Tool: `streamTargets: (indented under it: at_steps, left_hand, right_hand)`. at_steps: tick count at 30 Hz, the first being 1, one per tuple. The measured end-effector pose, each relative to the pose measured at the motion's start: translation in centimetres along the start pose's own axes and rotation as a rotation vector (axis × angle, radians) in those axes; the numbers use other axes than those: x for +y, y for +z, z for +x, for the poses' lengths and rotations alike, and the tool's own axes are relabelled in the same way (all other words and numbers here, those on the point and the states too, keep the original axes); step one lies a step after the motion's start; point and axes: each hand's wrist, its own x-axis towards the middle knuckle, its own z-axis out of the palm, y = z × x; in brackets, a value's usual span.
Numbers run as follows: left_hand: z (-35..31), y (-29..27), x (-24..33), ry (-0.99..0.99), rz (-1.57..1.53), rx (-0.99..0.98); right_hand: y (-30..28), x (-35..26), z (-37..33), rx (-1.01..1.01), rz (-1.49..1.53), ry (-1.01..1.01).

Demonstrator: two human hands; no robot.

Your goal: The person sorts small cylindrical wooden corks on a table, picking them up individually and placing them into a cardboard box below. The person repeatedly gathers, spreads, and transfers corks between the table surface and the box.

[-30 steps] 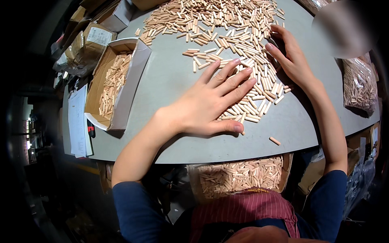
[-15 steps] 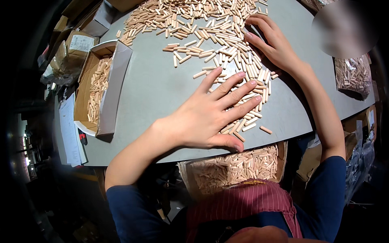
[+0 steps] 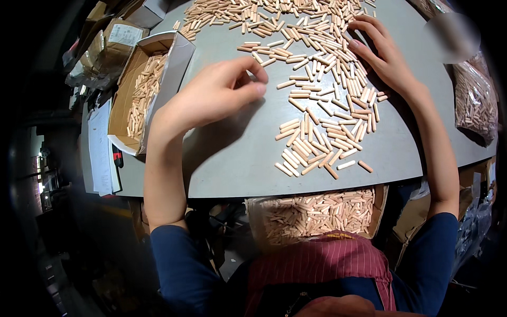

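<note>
Short wooden dowels [image 3: 338, 119] lie loose across the grey table, thick at the far side and thinning toward the near edge. My left hand [image 3: 224, 92] hovers left of them, its fingers curled and the thumb tip against the index fingertip. Whatever it pinches, if anything, is hidden. My right hand [image 3: 383, 53] rests at the right side of the spread, fingers apart and bent, the fingertips touching the outer dowels. To the left of my left hand stands an open cardboard box [image 3: 168, 79] with more dowels inside.
Below the table's near edge [image 3: 232, 197] sits a carton [image 3: 377, 219] filled with dowels. A clear plastic bag [image 3: 475, 100] of dowels lies at the right. Papers [image 3: 100, 153] and a red-and-black tool [image 3: 117, 157] lie by the left box, near a wrapped parcel [image 3: 119, 45].
My left hand has lifted off the dowels and moved left toward the box, going from spread flat to curled. My right hand stays by the pile. The view has shifted slightly.
</note>
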Motion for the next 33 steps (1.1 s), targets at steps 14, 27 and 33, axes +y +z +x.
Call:
streamTargets:
  at_steps: [14,27,33]
  left_hand:
    - [-1.3,1.6,3.7,0.024,-0.242,-0.56]
    - [-1.0,3.5,3.5,0.489,-0.272,-0.821]
    - [-0.1,3.0,2.5,0.149,-0.508,-0.069]
  right_hand:
    - [-0.9,-1.2,0.0,-0.029,-0.054,0.046]
    - [-0.2,-0.3,0.0,0.003,-0.002,0.021]
    - [-0.1,-0.3,0.0,0.0,-0.027,0.011]
